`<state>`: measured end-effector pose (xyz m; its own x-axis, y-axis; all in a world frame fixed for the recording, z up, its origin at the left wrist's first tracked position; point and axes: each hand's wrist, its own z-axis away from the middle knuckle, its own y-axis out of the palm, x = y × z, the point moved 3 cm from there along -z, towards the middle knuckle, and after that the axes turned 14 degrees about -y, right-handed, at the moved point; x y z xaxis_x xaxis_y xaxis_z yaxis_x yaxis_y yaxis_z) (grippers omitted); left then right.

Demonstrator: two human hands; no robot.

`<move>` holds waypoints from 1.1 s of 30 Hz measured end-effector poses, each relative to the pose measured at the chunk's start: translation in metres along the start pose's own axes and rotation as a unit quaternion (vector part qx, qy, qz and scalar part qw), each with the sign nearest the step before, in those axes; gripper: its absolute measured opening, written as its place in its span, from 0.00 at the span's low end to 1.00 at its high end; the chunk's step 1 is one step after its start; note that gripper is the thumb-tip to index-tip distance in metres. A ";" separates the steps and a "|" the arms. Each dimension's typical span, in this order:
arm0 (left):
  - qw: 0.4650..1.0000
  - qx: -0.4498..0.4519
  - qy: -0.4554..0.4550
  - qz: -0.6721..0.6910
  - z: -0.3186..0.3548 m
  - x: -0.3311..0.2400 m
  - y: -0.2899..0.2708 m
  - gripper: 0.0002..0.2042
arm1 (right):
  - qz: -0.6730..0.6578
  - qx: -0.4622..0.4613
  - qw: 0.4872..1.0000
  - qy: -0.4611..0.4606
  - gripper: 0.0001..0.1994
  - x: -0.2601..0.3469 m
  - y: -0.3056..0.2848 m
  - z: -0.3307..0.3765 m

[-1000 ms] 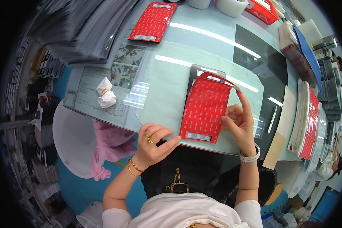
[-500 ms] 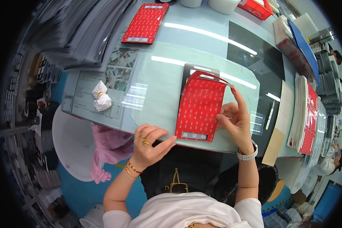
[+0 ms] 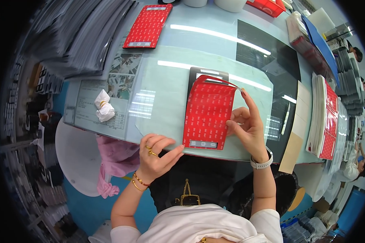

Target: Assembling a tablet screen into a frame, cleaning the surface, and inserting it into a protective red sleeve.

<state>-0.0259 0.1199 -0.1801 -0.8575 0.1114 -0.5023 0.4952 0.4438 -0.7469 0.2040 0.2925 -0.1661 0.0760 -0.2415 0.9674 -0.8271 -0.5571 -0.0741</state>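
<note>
A red patterned adhesive sheet [image 3: 207, 115] lies on a black panel [image 3: 207, 74] on the pale green table mat [image 3: 158, 101]. Its far edge curls up off the panel. My right hand [image 3: 247, 125] rests on the sheet's right edge, with the index finger raised to the lifted far corner. At the sheet's near left corner, my left hand [image 3: 156, 156] pinches with thumb and fingers at the table's front edge. I wear gold rings and bracelets on the left, a white watch [image 3: 261, 164] on the right.
Another red sheet [image 3: 148, 26] lies at the far left. A crumpled white tissue [image 3: 103, 106] sits left. Stacks of red and white sheets [image 3: 324, 117] stand right, grey stacks [image 3: 81, 36] far left. A pink cloth [image 3: 115, 160] hangs below the table. Other people are at the right rim.
The red sheet's far edge has lifted slightly further off the black panel. Both hands stay at the sheet's near corner and right edge.
</note>
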 end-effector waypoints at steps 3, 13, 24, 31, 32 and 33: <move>1.000 0.003 -0.001 0.000 0.000 0.000 0.000 0.15 | 0.002 -0.002 1.000 -0.002 0.42 0.000 0.000 0.000; 1.000 0.004 -0.005 0.000 0.003 -0.004 0.003 0.16 | 0.014 0.019 1.000 0.002 0.43 0.001 -0.001 0.000; 1.000 0.014 -0.005 -0.008 0.001 -0.019 0.007 0.18 | 0.021 0.023 1.000 0.003 0.43 0.003 -0.003 -0.001; 0.999 0.030 0.004 0.013 0.003 -0.043 0.021 0.18 | 0.024 0.025 0.999 -0.012 0.43 0.002 -0.003 0.001; 0.999 0.033 0.003 0.017 0.003 -0.046 0.025 0.18 | 0.024 0.024 0.999 -0.012 0.43 0.002 -0.003 0.001; 0.999 0.033 0.004 0.017 0.003 -0.050 0.027 0.18 | 0.022 0.024 0.999 -0.008 0.43 0.003 -0.003 0.000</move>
<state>0.0306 0.1240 -0.1766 -0.8404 0.1329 -0.5253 0.5328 0.3793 -0.7565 0.2068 0.2930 -0.1630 0.0490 -0.2800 0.9587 -0.8020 -0.5832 -0.1293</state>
